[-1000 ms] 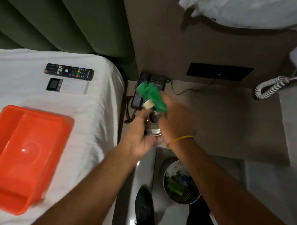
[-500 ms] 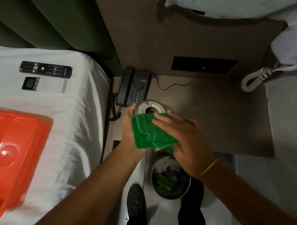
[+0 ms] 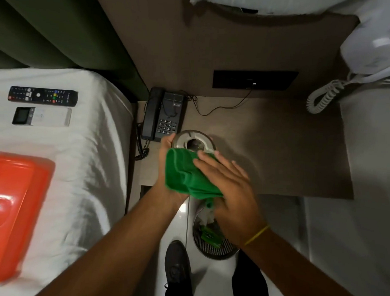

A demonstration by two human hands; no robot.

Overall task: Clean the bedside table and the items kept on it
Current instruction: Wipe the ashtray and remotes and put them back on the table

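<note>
Two hands meet over the front left part of the bedside table (image 3: 278, 151). Our left hand (image 3: 166, 169) grips a round metal ashtray (image 3: 193, 141), the fingers curled on its left rim, with most of that hand hidden behind a folded green cloth (image 3: 188, 176). Our right hand (image 3: 230, 189) lies flat on the cloth with the fingers stretched out and close together, pressing it against the near side of the ashtray; a yellow band (image 3: 256, 235) circles that wrist. We cannot tell whether the thumb of the right hand pinches the cloth from below. The ashtray's far rim and dark centre stay uncovered, and we cannot tell if it rests on the table or is lifted a little.

Just beyond the ashtray, at the back left corner of the table, stands a black telephone (image 3: 163, 115) with its handset in the cradle and a coiled cord hanging down the left side. A thin wire runs from it toward a dark wall panel (image 3: 255, 80).

On the bed (image 3: 77, 165) to the left lie a black remote (image 3: 43, 95) and, just in front of it, a white remote (image 3: 42, 116) with a small screen. An orange tub (image 3: 13, 202) sits nearer to us on the sheet. Below the hands, on the floor, a mesh bin (image 3: 212, 242) holds rubbish, and a dark shoe (image 3: 176, 263) shows beside it.
</note>
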